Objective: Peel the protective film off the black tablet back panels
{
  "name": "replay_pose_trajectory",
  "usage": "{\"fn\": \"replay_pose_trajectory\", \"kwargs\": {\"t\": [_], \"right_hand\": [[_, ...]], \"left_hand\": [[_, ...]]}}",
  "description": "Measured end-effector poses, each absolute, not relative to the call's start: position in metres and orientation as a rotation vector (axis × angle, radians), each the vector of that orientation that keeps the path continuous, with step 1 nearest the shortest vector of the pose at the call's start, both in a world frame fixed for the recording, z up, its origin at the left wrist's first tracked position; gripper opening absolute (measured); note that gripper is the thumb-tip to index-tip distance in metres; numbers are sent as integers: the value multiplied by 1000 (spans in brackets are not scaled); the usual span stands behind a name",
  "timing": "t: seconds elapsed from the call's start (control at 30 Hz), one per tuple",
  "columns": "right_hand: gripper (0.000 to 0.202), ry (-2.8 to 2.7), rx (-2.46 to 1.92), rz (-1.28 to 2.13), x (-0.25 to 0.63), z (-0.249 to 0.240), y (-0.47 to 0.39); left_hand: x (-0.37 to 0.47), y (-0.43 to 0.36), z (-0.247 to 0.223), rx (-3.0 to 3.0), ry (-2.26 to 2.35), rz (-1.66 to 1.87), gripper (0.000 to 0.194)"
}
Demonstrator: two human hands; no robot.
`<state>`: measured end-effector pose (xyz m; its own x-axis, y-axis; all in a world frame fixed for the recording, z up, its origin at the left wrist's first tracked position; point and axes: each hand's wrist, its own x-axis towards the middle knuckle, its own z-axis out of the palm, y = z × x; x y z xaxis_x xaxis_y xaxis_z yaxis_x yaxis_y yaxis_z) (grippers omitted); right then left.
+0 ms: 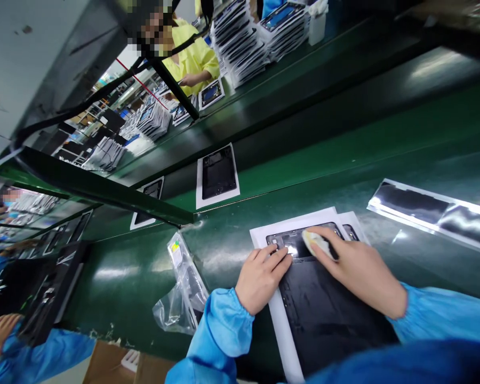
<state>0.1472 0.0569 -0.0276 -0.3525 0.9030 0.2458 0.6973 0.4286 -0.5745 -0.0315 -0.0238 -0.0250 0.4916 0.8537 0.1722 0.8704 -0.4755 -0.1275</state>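
Note:
A black tablet housing (324,309) lies on white paper (282,333) on the green bench in front of me. My left hand (261,274) rests on the housing's upper left edge, its fingers spread and nothing held. Near the top of the housing, my right hand (354,266) grips a whitish-yellow pad (319,242) and presses it to the surface. Part of a second housing (350,232) on paper shows from beneath, at the right.
Glossy film strips (436,213) lie at the right. Left of my hands is a clear plastic bag (180,298). Papered housings (218,173) sit on the belt beyond a green metal bar (104,184). A co-worker's hand (0,336) is at the lower left.

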Motion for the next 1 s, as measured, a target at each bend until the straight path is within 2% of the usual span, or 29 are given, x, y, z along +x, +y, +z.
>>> {"fn": "replay_pose_trajectory", "kwargs": {"t": [0.17,0.43,1.0], "right_hand": [[26,-2247,-1234,451,123,-36,51],[31,-2139,-1475,298,167,-23,67],[29,-2109,-1422,488,169,-26,56]], "left_hand": [[-32,-22,-26,-2592,-1517,-200,31],[-34,-23,-29,-2593,-1500,-220,34],[-32,-23,-32,-2579,-1503,-308,28]]}}
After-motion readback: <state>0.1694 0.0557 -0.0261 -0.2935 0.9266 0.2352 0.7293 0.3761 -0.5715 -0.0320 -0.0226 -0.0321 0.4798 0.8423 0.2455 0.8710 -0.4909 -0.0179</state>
